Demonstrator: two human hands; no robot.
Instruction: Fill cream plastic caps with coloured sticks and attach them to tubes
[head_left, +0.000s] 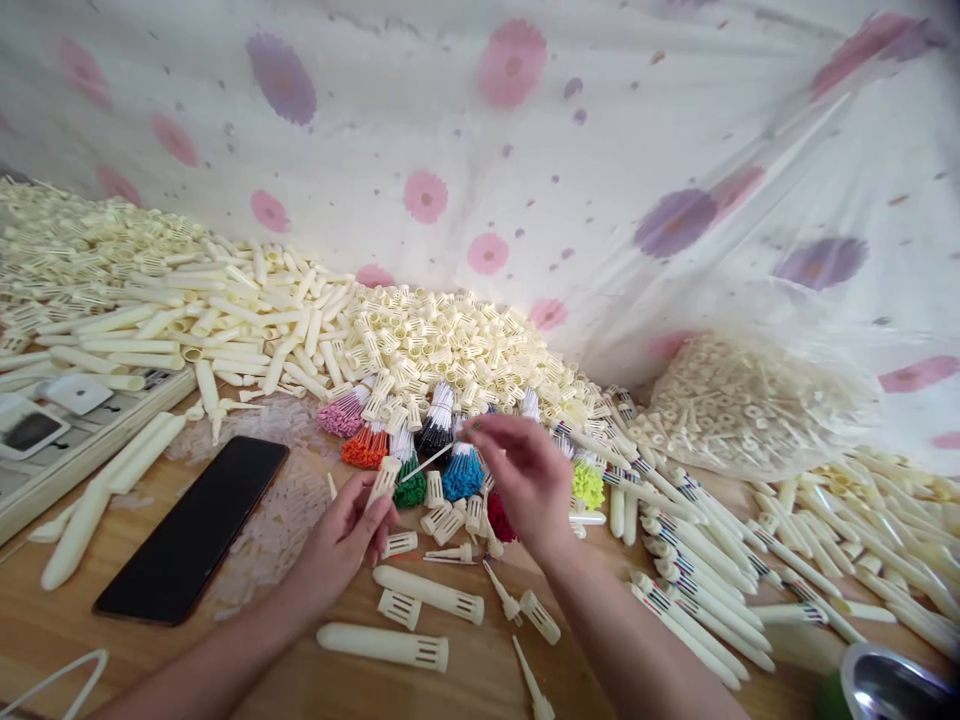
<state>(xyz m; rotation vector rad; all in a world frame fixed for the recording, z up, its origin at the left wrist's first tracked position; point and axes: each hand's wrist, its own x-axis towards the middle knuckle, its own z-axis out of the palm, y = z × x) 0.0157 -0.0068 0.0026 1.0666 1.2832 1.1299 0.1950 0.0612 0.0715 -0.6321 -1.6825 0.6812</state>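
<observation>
My left hand [352, 535] is closed on a short cream slotted pen sleeve [385, 479], held upright between thumb and fingers. My right hand [521, 475] pinches a thin white pen refill [429, 463], which slants down toward the sleeve. Whether its lower tip touches the sleeve I cannot tell. Beyond my hands lie bundles of refills with coloured ends: pink [345, 412], orange [365, 446], green [410, 486], black [435, 435], blue [463, 472] and yellow [587, 484]. A red bundle [501, 518] is partly covered by my right hand. Below lie cream barrels [382, 646] and pointed pieces [502, 592].
Heaps of cream slotted sleeves [450, 335] and barrels [247, 300] line the back. A black phone [195, 530] lies at left beside a power strip [82, 440]. Assembled pens [697, 590] and a plastic bag of parts [750, 410] are at right. A metal-rimmed cup [892, 685] stands front right.
</observation>
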